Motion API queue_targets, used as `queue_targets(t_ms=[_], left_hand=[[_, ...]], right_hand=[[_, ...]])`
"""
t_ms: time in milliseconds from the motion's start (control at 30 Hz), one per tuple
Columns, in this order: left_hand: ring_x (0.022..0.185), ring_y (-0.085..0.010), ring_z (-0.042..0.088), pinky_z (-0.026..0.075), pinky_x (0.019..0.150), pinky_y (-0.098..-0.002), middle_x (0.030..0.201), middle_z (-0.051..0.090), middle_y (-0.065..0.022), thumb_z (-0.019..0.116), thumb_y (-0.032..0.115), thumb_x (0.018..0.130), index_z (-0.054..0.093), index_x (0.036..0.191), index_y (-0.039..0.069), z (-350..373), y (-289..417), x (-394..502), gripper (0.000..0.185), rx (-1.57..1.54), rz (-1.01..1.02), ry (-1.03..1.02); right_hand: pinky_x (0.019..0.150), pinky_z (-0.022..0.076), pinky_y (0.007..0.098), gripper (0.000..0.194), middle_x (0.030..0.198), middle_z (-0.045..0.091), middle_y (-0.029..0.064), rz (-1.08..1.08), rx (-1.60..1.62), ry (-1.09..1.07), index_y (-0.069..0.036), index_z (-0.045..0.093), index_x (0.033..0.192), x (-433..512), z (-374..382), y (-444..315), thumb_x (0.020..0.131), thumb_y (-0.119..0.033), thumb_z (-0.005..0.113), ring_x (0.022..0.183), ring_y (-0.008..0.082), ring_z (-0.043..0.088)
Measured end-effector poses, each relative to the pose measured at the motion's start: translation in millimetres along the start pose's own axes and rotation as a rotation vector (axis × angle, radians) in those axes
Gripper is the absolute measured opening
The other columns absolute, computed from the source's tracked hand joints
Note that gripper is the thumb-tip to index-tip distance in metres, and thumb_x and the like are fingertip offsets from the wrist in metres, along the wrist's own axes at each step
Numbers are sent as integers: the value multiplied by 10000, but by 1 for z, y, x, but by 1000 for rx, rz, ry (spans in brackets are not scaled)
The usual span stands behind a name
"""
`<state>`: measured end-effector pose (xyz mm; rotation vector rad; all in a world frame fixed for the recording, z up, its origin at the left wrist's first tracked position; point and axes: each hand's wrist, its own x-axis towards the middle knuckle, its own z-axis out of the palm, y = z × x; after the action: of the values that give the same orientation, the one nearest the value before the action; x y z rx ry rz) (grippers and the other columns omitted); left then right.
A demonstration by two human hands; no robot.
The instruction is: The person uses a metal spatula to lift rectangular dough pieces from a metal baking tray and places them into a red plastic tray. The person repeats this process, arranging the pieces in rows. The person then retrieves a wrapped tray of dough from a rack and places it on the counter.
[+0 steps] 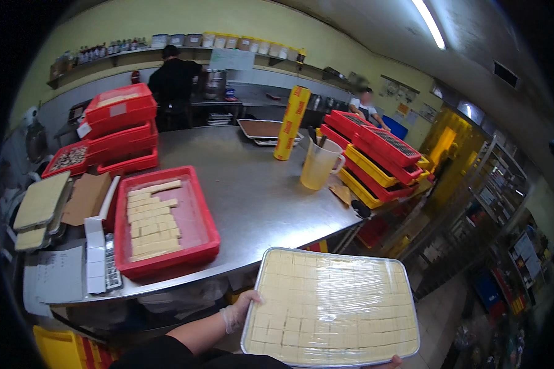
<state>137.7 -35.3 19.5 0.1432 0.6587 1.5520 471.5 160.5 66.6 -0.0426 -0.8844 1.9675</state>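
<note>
A metal sheet tray [337, 304] of pale, scored confection squares, covered in clear plastic wrap, is held off the near edge of the steel table. My left hand [241, 311], in a clear glove, grips its left rim with the thumb over the top. Only fingertips of my right hand [391, 362] show at the tray's lower right edge; the rest is hidden beneath the tray. On the table to the left sits a red plastic crate [207, 230] with rows of pale cut bars [154, 221] along its left side.
The steel table [240, 198] bears a yellow box [292, 123], a plastic pitcher [321, 161], and a brown-filled tray [263, 128]. Stacked crates stand left [120, 133] and right [378, 152]. Wrapped trays [41, 200] lie far left. Two people [173, 78] [365, 107] work behind.
</note>
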Motion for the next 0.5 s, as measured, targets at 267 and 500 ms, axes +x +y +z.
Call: queue_targets(t_ms=[267, 500], left_hand=[[1091, -360, 575, 455, 961, -465, 1233, 550, -251, 489, 515, 858, 398, 1387, 5, -7, 78, 71, 740, -28, -5, 18], [1108, -284, 592, 520, 883, -378, 1329, 516, -172, 301, 655, 932, 395, 1404, 67, -27, 166, 90, 760, 510, 173, 313]], right_hand=[[1060, 368, 480, 779, 1403, 435, 145, 19, -96, 232, -52, 343, 1416, 51, -24, 58, 707, -320, 517, 1282, 345, 429], [1059, 374, 439, 780, 1375, 468, 133, 141, -26, 257, -16, 333, 1410, 149, -30, 164, 693, -224, 558, 1274, 317, 441]])
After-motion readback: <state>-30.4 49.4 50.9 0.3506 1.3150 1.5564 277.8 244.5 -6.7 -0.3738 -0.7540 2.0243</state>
